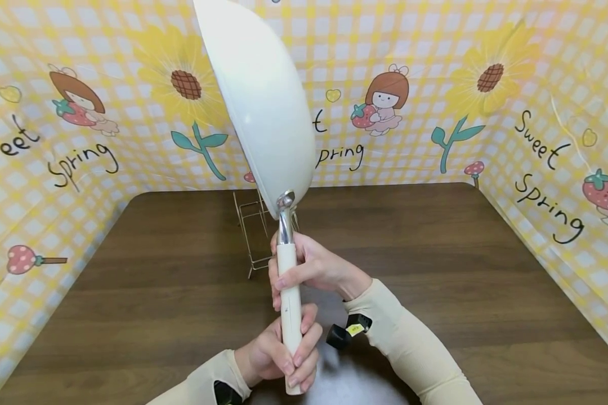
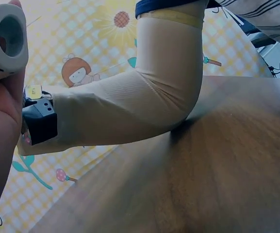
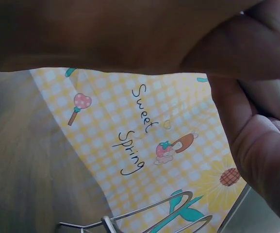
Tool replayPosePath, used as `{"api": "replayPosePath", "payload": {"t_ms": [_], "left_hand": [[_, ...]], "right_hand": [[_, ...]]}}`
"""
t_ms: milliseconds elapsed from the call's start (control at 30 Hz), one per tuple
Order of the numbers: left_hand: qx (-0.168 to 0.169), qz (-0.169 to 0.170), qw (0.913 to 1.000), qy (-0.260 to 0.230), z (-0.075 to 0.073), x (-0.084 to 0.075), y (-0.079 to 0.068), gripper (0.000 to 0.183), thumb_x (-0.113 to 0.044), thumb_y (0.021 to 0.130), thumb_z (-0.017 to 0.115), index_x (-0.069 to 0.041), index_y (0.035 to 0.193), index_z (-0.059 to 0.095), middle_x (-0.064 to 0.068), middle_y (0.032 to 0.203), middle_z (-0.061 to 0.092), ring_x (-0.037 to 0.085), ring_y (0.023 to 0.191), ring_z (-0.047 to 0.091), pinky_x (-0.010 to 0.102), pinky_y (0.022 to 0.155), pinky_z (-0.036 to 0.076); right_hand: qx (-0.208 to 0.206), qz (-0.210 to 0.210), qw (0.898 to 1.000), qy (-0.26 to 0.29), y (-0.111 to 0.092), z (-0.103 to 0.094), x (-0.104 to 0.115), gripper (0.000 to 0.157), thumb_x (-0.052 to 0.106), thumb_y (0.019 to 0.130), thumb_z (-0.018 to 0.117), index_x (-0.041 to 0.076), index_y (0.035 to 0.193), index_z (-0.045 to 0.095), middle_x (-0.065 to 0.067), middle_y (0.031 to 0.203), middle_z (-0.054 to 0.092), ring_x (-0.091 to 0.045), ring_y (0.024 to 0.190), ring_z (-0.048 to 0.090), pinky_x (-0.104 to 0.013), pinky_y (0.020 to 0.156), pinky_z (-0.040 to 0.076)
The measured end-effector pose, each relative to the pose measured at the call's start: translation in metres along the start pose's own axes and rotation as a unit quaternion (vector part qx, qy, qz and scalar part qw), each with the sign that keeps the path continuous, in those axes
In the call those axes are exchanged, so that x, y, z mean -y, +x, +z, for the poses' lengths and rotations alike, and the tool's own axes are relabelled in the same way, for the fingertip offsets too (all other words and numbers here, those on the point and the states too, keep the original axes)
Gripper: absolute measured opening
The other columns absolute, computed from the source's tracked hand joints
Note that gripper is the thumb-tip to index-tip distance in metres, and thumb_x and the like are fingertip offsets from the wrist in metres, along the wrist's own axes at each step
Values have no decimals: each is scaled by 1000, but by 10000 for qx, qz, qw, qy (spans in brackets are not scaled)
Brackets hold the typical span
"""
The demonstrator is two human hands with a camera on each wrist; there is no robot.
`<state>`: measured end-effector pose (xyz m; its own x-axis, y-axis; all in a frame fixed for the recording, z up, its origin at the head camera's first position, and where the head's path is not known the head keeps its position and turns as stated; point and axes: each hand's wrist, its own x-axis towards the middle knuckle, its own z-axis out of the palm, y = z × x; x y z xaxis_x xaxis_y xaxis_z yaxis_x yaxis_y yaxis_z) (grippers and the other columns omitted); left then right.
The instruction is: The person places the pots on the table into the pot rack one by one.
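Observation:
A white pan (image 1: 276, 112) with a deep rounded body is held up on edge in the head view, its cream handle (image 1: 290, 304) pointing down toward me. My left hand (image 1: 276, 350) grips the lower part of the handle, fingers curled round it. Higher up, close below the metal neck (image 1: 285, 222), my right hand (image 1: 316, 265) holds the same handle, with the thumb along its front. The handle's hollow end (image 2: 14, 43) shows at the upper left of the left wrist view.
Behind the pan a metal wire rack (image 1: 243, 228) stands on the brown wooden table (image 1: 410, 236), partly hidden by the pan and right hand. Its wires (image 3: 147, 209) cross the bottom of the right wrist view. A yellow checked cloth (image 1: 527, 73) walls the back and sides.

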<state>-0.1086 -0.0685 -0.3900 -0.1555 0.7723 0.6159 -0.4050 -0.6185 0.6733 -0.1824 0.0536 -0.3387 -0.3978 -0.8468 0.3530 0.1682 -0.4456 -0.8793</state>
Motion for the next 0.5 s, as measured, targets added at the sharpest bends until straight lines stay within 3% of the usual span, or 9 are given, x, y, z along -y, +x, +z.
{"api": "replayPosePath", "payload": {"t_ms": [500], "left_hand": [[-67,-46,9993,-367,-6,11,-7,29,-3,80,61,-12,86,34,9,58,34,29,37,36,32,50,47]], "right_hand": [[-53,390,9989,260,-2,-4,-12,35,-14,83,50,8,107,37,-10,76,67,-24,68,71,-37,66,59]]}}
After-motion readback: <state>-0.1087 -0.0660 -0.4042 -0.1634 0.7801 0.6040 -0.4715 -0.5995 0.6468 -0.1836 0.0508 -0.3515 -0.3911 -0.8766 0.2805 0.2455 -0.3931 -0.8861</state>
